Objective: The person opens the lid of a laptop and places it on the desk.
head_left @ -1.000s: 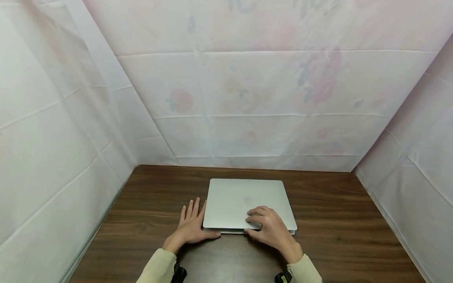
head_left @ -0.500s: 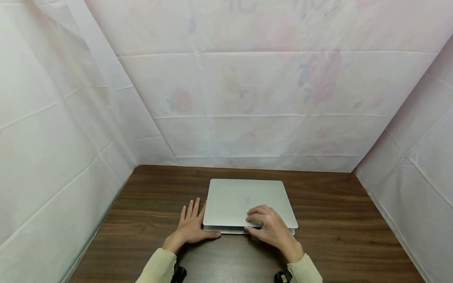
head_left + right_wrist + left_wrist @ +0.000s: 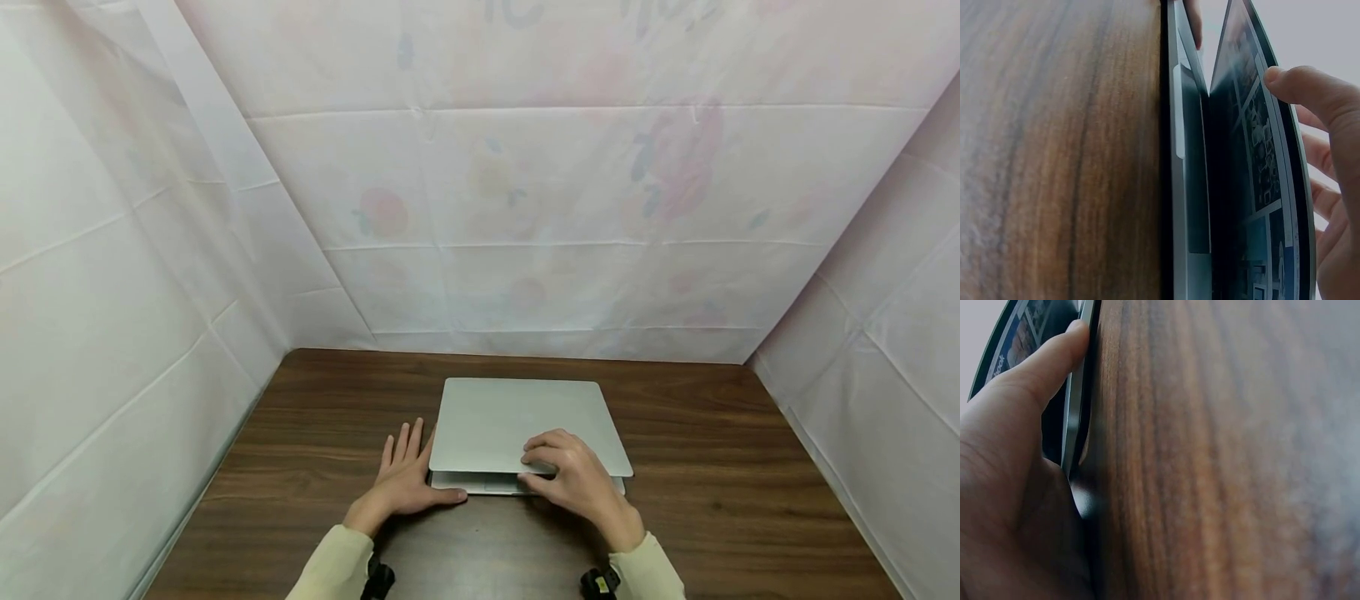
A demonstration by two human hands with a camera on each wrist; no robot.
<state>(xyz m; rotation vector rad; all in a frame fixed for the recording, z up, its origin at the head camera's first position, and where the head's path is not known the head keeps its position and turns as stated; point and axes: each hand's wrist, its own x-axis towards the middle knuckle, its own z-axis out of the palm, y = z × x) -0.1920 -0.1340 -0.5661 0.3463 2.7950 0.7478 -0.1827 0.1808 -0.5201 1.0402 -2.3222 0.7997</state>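
A silver laptop (image 3: 517, 421) lies on the wooden table, its lid raised a little from the base (image 3: 480, 483). My right hand (image 3: 573, 483) pinches the lid's front edge, thumb beneath and curled fingers on top. From the right wrist view, the lit screen (image 3: 1266, 144) shows pictures inside the gap, with the thumb against the screen's border. At the laptop's front left corner my left hand (image 3: 405, 483) is spread out, its straight fingers along the left side on the table. Its thumb (image 3: 1063, 353) lies against the base's front edge in the left wrist view.
The brown wood-grain table (image 3: 322, 433) extends around the laptop on both sides. Pale fabric sheets with faint fruit prints (image 3: 525, 192) hang behind the table and along its left and right sides. Each wrist wears a dark camera strap (image 3: 600, 583).
The laptop's lid has risen slightly at its front edge, and the gap over the base is wider. My right hand has moved up a little with it; the left hand has stayed put.
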